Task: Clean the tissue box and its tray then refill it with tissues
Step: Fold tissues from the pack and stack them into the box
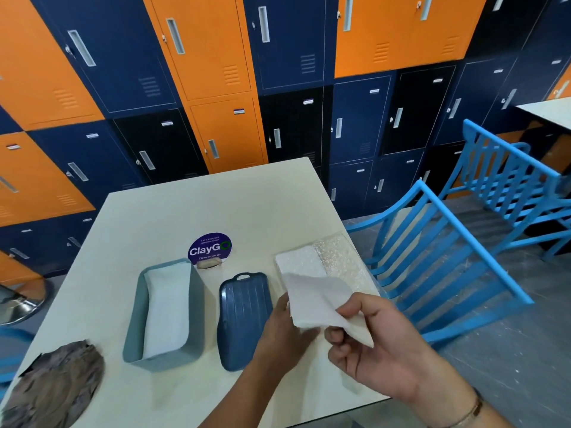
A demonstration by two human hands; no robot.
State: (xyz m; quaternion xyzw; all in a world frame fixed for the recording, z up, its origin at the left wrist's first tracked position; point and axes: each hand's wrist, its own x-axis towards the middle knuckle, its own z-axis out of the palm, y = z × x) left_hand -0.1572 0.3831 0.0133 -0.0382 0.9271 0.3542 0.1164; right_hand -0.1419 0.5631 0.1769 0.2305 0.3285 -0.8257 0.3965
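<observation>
Over table [247,211], left hand [278,330] holding tissue [318,301], right hand [380,347] pinching it

A round purple sign [210,248] standing on the table [247,199] read "ClayGo" in white, with "Clean as you go" beneath; its top line was illegible.

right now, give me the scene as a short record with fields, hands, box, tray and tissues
left hand: holds the tissue sheet by its left edge
right hand: pinches the sheet's lower right corner
tissue box: open on the table, tissues lying inside
tray: flat on the table, right of the box, nothing in it
tissue pack: plastic-wrapped, by the table's right edge
cloth: crumpled, near left corner
</observation>
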